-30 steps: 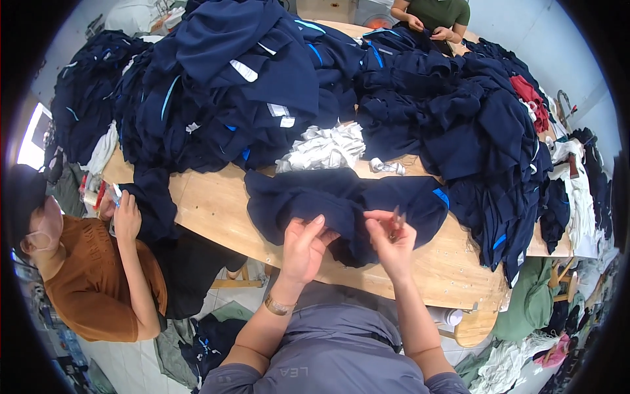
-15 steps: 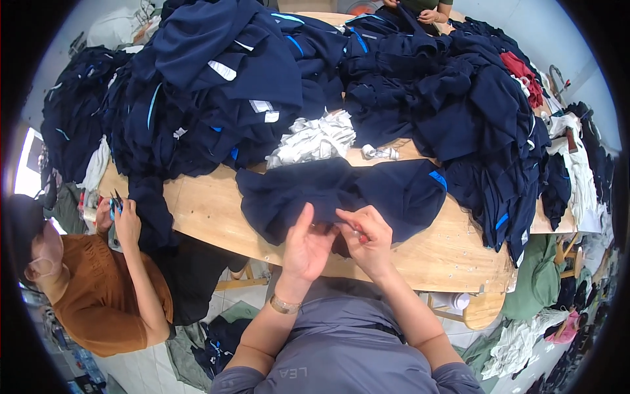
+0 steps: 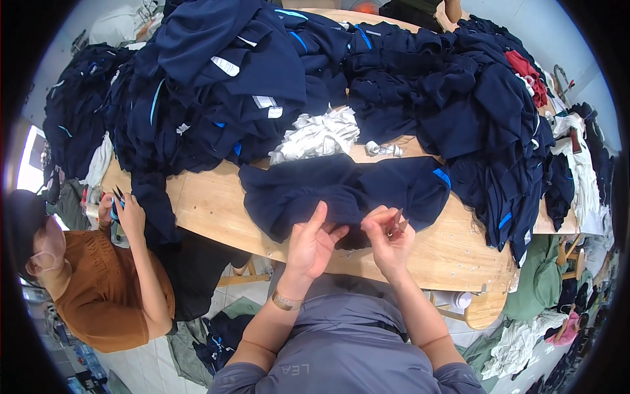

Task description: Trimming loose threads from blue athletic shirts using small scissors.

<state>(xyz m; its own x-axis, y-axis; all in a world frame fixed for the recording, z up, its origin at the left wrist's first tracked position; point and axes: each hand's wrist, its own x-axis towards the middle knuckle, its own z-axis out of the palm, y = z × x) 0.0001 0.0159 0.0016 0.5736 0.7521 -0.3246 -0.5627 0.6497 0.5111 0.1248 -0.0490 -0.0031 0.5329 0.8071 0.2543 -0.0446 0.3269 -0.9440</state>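
While pinning navy garment (image 3: 341,190) flat on wooden table (image 3: 210,210) w/ left hand (image 3: 314,244), open-palmed; right hand (image 3: 388,238) pinching small snips (image 3: 396,224). Likely trimming threads; next needs careful aim.

A single garment (image 3: 341,190) lies spread on the near edge of the worktop (image 3: 210,210), with the left hand (image 3: 314,244) and right hand (image 3: 387,240) resting side by side on its front hem. Behind it sits a bundle of cloth strips (image 3: 318,134), flanked left and right by heaped garment piles (image 3: 216,79). A seated co-worker (image 3: 98,282) works at the worktop's left end.
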